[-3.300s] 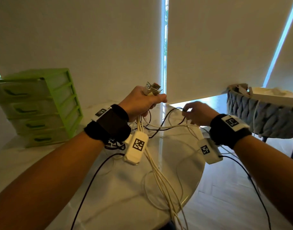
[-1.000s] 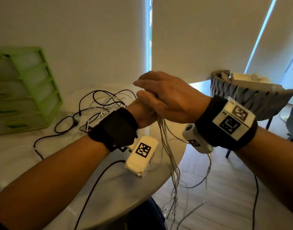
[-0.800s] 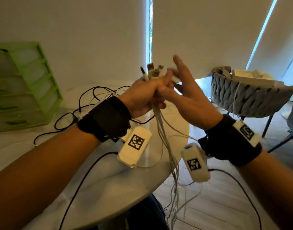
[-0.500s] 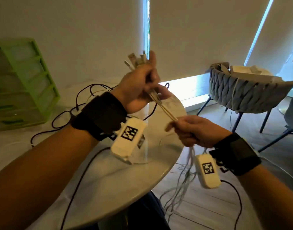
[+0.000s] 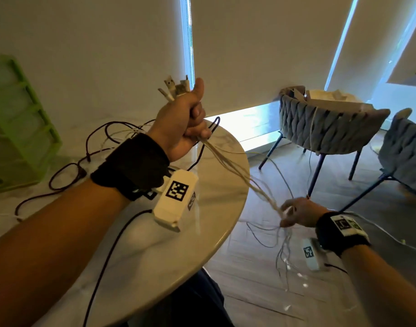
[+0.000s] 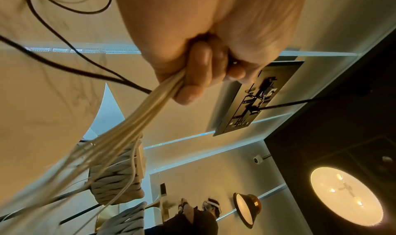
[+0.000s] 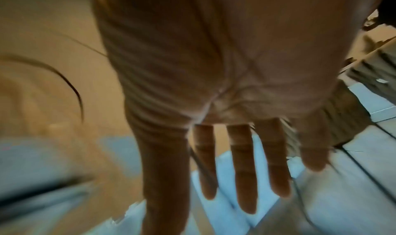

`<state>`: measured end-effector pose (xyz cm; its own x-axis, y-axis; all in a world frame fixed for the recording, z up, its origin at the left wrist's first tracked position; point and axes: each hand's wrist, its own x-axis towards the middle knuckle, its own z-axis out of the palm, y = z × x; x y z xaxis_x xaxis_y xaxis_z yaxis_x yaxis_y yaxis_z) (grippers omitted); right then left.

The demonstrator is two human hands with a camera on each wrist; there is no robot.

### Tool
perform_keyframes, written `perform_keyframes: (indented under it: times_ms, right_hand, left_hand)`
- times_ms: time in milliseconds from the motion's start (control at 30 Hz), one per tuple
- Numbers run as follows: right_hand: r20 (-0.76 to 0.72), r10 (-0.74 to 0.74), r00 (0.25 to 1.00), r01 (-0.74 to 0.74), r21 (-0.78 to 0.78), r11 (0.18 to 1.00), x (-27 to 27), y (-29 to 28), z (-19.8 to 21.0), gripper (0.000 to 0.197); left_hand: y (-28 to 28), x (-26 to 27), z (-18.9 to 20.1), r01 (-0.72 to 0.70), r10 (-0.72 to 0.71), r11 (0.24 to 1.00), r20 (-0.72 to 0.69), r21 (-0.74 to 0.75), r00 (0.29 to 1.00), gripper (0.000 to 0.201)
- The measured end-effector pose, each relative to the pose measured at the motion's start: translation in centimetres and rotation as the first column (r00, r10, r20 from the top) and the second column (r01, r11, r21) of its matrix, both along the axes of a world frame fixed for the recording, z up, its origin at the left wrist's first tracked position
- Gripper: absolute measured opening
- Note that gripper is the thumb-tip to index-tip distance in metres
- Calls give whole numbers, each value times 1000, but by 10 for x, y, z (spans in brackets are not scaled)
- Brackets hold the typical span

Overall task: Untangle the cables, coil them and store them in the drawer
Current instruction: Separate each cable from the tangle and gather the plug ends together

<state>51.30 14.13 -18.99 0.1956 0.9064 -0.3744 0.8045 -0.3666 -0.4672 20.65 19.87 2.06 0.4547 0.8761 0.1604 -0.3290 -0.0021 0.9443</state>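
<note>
My left hand (image 5: 185, 123) is raised above the table edge and grips a bundle of white cables (image 5: 228, 159), whose plugs (image 5: 174, 88) stick out above the fist. In the left wrist view the fingers (image 6: 203, 66) are curled tight round the white cables (image 6: 133, 120). The strands run down to the right to my right hand (image 5: 294, 212), low beside the table. That hand is blurred, with strands passing among its fingers. The right wrist view shows the right hand (image 7: 235, 154) with straight, spread fingers. Loose ends hang below it toward the floor. A black cable (image 5: 68, 171) lies tangled on the table.
A green drawer unit (image 5: 16, 128) stands at the table's far left, drawers shut. The round marble table (image 5: 202, 244) ends just left of my right hand. Two grey woven chairs (image 5: 325, 128) stand at the right, with a box on one. A thin cable trails over the wooden floor.
My right hand has slid down the white bundle, away from the left hand toward the floor, and its fingers have opened. The left hand keeps its grip and stays raised.
</note>
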Motion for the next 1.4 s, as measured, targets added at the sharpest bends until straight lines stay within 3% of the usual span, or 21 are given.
perform_keyframes:
  times_ms: [133, 233, 300, 400, 500, 567, 700, 733, 833, 933, 1000, 1033, 1100, 1167, 1233, 1300, 1400]
  right_hand:
    - [-223, 190, 956, -153, 172, 973, -49, -3, 65, 69]
    - [-319, 331, 888, -214, 349, 912, -97, -8, 113, 79]
    - [-330, 408, 851, -215, 490, 845, -124, -8, 134, 71]
    - [-387, 500, 774, -174, 629, 757, -149, -4, 146, 25]
    - [-466, 484, 741, -171, 566, 806, -152, 1, 136, 6]
    - [-488, 453, 746, -174, 513, 841, -140, 4, 114, 12]
    - [-767, 190, 612, 147, 347, 926, -85, 8, 49, 32]
    - [-781, 102, 616, 220, 295, 930, -70, 7, 34, 33]
    - [-696, -69, 715, 316, 234, 920, -37, -2, -1, 30]
    - [-472, -146, 870, 294, 257, 920, -22, -7, -10, 32]
    - [-244, -142, 959, 214, 299, 930, -18, -6, -5, 33]
    - [-143, -125, 982, 166, 326, 931, -18, -5, 0, 33]
    - [42, -81, 996, 58, 396, 916, -25, -6, 15, 34]
    - [191, -36, 981, -61, 477, 877, -35, -9, 34, 30]
    - [256, 13, 967, -153, 538, 829, -49, -14, 57, 22]
    - [286, 91, 954, -246, 570, 784, -67, -19, 82, 13]
    - [364, 191, 911, -376, 547, 748, -97, -27, 117, 10]
  left_hand:
    - [-6, 17, -11, -1, 1, 1000, -11, 0, 1000, 51]
    - [-12, 31, -20, 37, -37, 999, -33, 9, 999, 53]
    - [-16, 37, -23, 53, -52, 998, -51, 16, 997, 53]
    - [-21, 38, -26, 43, -36, 997, -116, 62, 993, 52]
    - [-20, 32, -22, 70, -68, 997, -50, 35, 996, 55]
    - [-18, 28, -15, 80, -80, 997, 8, 11, 997, 54]
    - [-18, 16, -1, 143, -142, 990, -28, 14, 989, 56]
    - [-18, 14, 2, 148, -147, 989, -47, 21, 988, 55]
    - [-16, 8, 11, 141, -137, 989, -79, 44, 987, 54]
    - [-14, 9, 15, 59, -47, 994, -137, 87, 990, 52]
    - [-13, 11, 11, -13, 114, 952, -314, 307, 943, 48]
    - [-12, 11, 9, 3, 253, 867, -445, 499, 859, 44]
    - [-11, 11, 6, 192, 505, 637, -592, 747, 628, 41]
    - [-14, 13, 8, 312, 598, 531, -609, 788, 522, 37]
    - [-15, 20, 7, 366, 634, 469, -595, 804, 494, 26]
    - [-16, 31, 1, 418, 617, 464, -624, 781, 480, 21]
    - [-25, 49, -16, 549, 540, 445, -701, 707, 466, 47]
